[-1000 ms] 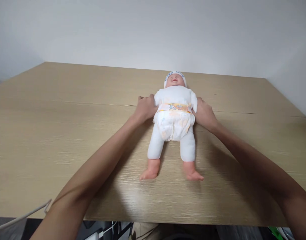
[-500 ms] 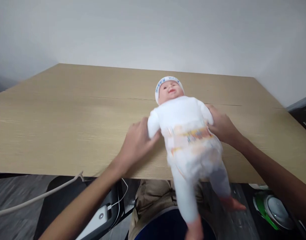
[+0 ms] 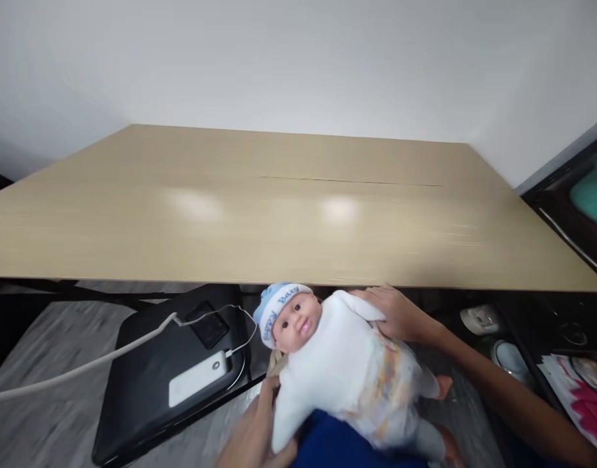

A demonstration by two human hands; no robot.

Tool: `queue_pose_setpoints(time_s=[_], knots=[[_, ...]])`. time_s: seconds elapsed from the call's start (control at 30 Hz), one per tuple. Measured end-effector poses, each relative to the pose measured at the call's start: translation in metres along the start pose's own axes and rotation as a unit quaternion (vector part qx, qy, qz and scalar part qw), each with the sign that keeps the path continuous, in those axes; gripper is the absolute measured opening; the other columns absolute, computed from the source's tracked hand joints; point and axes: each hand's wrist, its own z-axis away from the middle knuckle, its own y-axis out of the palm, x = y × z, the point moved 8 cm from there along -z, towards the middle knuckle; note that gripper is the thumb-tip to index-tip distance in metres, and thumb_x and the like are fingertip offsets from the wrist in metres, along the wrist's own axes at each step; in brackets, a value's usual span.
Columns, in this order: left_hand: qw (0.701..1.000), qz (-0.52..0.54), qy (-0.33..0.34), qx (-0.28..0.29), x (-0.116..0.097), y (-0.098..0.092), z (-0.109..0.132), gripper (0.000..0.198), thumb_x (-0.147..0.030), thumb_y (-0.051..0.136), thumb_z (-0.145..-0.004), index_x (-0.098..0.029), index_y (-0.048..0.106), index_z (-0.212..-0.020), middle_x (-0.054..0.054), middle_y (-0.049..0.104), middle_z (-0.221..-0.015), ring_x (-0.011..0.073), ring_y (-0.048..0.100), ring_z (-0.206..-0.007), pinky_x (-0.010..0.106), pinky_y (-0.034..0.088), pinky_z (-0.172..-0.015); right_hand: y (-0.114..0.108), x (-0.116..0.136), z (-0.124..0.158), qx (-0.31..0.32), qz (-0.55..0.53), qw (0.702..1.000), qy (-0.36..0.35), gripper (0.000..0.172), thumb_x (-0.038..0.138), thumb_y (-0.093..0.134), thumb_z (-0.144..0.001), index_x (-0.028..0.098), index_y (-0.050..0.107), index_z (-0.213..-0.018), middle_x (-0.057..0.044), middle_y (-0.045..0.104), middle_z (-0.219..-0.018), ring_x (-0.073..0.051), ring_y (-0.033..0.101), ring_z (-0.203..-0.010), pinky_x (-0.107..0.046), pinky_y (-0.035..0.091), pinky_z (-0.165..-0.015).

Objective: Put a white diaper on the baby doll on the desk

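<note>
A baby doll [image 3: 337,364] in a white suit lies slantwise across my lap, below the table's front edge, its head to the left. On its head is a blue and white cap [image 3: 279,312], and a printed diaper [image 3: 390,383] wraps its hips. My left hand [image 3: 266,426] is closed around the doll's arm at lower left, with some fingers hidden beneath it. At the doll's other side my right hand [image 3: 393,312] grips near its arm and waist, thumb against the diaper.
The wooden table [image 3: 279,234] stands ahead against the wall. At left, a white power bank [image 3: 198,378] with a cable lies on a black seat [image 3: 132,383], beside a dark phone-like slab [image 3: 209,327]. A pale cord [image 3: 108,357] crosses from the left. Jars and papers sit at right.
The doll has come off the tabletop, down toward me into my lap, and turned so its head points left. Both hands have moved along with it, keeping hold.
</note>
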Motion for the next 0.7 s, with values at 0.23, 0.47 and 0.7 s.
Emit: queue_pose_setpoints(time_s=[0.23, 0.47, 0.7], knots=[[0.994, -0.055, -0.06, 0.074, 0.039, 0.018, -0.023, 0.045, -0.057, 0.054, -0.102, -0.021, 0.06, -0.13, 0.009, 0.076, -0.104, 0.0339, 0.072, -0.099, 0.042, 0.056, -0.087, 0.047, -0.037, 0.011, 0.0, -0.076, 0.995, 0.061, 0.035, 0.032, 0.054, -0.112, 0.025, 0.075, -0.14, -0.01, 0.078, -0.141, -0.027, 0.07, -0.131, -0.047, 0.051, -0.117], [0.97, -0.191, 0.119, -0.091, -0.001, -0.013, -0.049, 0.064, -0.052, 0.067, -0.1, -0.017, 0.05, -0.152, 0.022, 0.063, -0.149, 0.0439, 0.061, -0.133, 0.058, 0.049, -0.107, 0.044, -0.056, 0.045, -0.009, -0.24, 0.958, 0.157, 0.048, 0.054, 0.05, -0.115, 0.022, 0.083, -0.105, -0.008, 0.083, -0.108, -0.024, 0.074, -0.104, -0.038, 0.056, -0.097], [0.956, -0.063, 0.271, 0.089, -0.107, 0.013, -0.101, 0.042, -0.031, 0.054, -0.112, -0.027, 0.057, -0.154, 0.011, 0.064, -0.152, 0.0308, 0.058, -0.137, 0.049, 0.044, -0.118, 0.035, -0.036, 0.036, -0.021, -0.216, 0.955, 0.202, 0.031, 0.048, 0.071, -0.103, 0.02, 0.081, -0.096, -0.004, 0.081, -0.092, -0.022, 0.072, -0.085, -0.032, 0.05, -0.078]])
